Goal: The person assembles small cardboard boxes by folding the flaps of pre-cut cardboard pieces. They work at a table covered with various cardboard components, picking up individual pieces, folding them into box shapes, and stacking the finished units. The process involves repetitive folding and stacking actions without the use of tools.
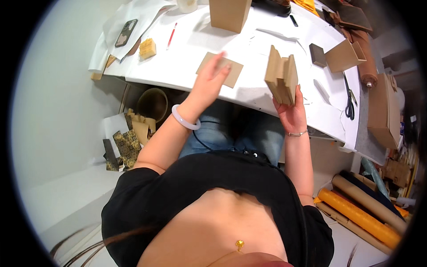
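My right hand [291, 111] grips a small brown cardboard piece with upright walls and a gap between them, a box-like form [281, 80], by its lower end above the table's near edge. Over a flat brown cardboard sheet [233, 73] hovers my left hand [211, 82], fingers stretched out and slightly blurred, with nothing in them. Whether the fingertips touch the sheet I cannot tell. The sheet lies on the white table [178, 66], close to its front edge.
A tall cardboard box [230, 15] stands at the back. Phone [126, 33], yellow sponge-like block [147, 48] and red pen [172, 35] lie left. On the right are a dark block [317, 55], an open cardboard box [344, 56] and black scissors [349, 104]. Rolls [358, 216] lean below right.
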A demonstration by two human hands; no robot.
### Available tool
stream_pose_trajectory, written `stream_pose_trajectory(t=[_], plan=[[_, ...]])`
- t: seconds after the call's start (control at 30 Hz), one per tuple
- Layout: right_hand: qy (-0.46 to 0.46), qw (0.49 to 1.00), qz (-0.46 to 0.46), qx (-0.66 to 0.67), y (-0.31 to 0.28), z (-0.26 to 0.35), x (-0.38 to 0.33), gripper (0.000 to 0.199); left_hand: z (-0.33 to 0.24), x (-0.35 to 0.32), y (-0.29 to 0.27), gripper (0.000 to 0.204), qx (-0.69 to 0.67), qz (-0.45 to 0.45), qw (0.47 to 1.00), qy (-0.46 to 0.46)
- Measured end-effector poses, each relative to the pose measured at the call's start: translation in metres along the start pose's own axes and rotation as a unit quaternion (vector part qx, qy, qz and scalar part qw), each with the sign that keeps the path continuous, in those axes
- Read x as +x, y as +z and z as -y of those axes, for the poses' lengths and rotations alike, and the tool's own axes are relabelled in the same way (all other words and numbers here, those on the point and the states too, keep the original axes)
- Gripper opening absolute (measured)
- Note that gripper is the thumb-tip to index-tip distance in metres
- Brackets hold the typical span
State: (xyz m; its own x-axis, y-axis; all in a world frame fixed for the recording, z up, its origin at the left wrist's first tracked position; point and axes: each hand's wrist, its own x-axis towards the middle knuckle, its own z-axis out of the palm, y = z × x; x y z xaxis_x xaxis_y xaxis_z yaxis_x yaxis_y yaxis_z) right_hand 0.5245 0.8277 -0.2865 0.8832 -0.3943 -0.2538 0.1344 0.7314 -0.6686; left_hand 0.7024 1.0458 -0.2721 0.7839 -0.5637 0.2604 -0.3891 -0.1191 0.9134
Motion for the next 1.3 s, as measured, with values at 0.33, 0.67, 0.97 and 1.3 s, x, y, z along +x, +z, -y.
stream_pose_trajectory(t=[0.33, 0.67, 0.97, 1.3], plan=[[-0.025, 0.976, -0.082, -0.202, 0.030, -0.012, -0.004, 0.045, -0.030, 0.000, 0.014, 0.046, -0.347, 0.157, 0.894, -0.235], [-0.019, 0.986, -0.035, -0.159, 0.023, -0.006, -0.001, 0.047, -0.028, -0.007, 0.017, 0.041, -0.374, 0.061, 0.900, -0.218], [-0.063, 0.980, 0.083, 0.172, -0.041, 0.019, -0.001, 0.046, -0.027, -0.001, -0.013, 0.040, -0.346, -0.005, 0.918, -0.192], [-0.057, 0.998, 0.017, 0.006, 0.004, 0.019, -0.006, 0.041, -0.029, -0.006, -0.005, 0.039, -0.346, 0.009, 0.915, -0.206]])
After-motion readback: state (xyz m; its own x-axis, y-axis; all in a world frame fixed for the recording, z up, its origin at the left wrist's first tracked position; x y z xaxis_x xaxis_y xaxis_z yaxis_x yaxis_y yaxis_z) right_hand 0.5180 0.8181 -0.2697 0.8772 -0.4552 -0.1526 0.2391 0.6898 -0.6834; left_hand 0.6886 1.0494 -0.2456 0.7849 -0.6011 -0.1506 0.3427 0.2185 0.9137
